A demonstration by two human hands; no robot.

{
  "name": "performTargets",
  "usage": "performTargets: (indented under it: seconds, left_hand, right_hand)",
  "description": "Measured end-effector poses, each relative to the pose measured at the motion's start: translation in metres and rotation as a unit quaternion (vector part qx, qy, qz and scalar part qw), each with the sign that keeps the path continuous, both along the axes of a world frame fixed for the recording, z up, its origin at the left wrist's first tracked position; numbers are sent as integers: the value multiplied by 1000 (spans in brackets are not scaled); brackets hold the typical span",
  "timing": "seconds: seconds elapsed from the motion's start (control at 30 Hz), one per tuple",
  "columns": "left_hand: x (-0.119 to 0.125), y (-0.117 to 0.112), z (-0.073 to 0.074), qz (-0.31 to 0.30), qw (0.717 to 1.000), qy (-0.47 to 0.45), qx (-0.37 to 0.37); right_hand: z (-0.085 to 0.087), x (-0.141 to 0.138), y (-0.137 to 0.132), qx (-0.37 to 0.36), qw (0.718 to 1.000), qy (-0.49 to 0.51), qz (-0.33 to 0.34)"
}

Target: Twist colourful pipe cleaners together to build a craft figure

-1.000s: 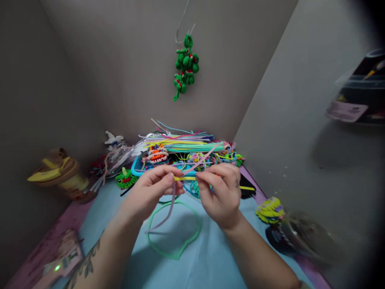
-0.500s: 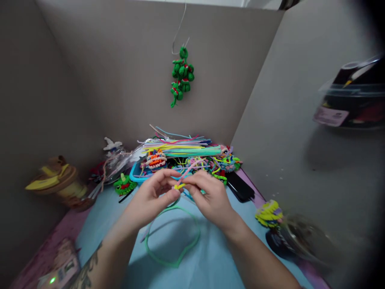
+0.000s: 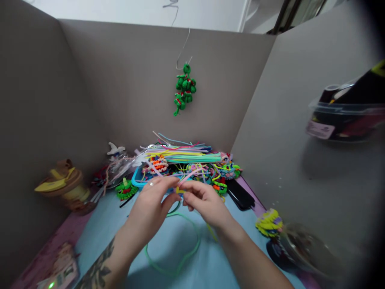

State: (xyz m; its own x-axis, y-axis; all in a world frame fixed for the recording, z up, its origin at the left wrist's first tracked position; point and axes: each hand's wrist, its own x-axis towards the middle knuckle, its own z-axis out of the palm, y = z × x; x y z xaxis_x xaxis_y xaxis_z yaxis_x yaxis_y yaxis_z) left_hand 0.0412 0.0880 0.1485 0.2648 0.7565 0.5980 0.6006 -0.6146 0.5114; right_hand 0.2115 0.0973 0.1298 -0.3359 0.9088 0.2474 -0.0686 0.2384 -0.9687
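"How do we have hold of it?"

"Both hands nearly closed: our left hand (image 3: 156, 198) and right hand (image 3: 207, 200) pinch the strands (image 3: 179, 190) between thumbs and fingertips, which almost meet. Exactly which finger pins which strand, we can't tell."

"And where are they?"

"Between our fingertips, raised above the cloth (image 3: 102, 220). Yellow crosses pink at the pinch; a pink end points up to the right, and a lilac length rises behind our left hand."

"What's below us?"

"Our green loop (image 3: 198, 241), lying on the cloth."

"Beyond?"

"Our blue tray (image 3: 136, 178), heaped with woven pieces, with a bundle of stems (image 3: 195, 157) across the top. Left of it sits a green toy (image 3: 125, 190); to the right, a black case (image 3: 240, 195)."
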Motion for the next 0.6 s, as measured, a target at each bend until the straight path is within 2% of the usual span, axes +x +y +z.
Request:
performTargets:
  seconds: [0.1,0.17,0.2,0.27,0.37,0.43,0.5,0.6]
  left_hand:
    - [2,1,0,64,995,-31,75]
    - [4,3,-1,100,991,-66,59]
    - [6,5,-1,99,991,-84,18]
    - [9,7,-2,48,984,-139,-98]
    - [17,8,-3,-75,932,-261,-239]
    - [20,7,-6,-121,894,-338,-267]
    - [22,8,-11,-138,870,-391,-268]
    - [21,11,-17,-147,847,-432,-273]
  right_hand:
    - [-4,-6,0,-5,998,56,1]
    - [-5,-8,-1,19,998,52,-20]
    - [-6,-8,-2,40,997,41,-42]
    - [-7,-8,-4,110,989,-1,-101]
    - [-8,-8,-7,248,950,-88,-167]
    - [-10,-8,-7,313,922,-138,-180]
    - [-11,-10,-7,343,904,-169,-189]
    - [-13,-11,-6,348,899,-186,-189]
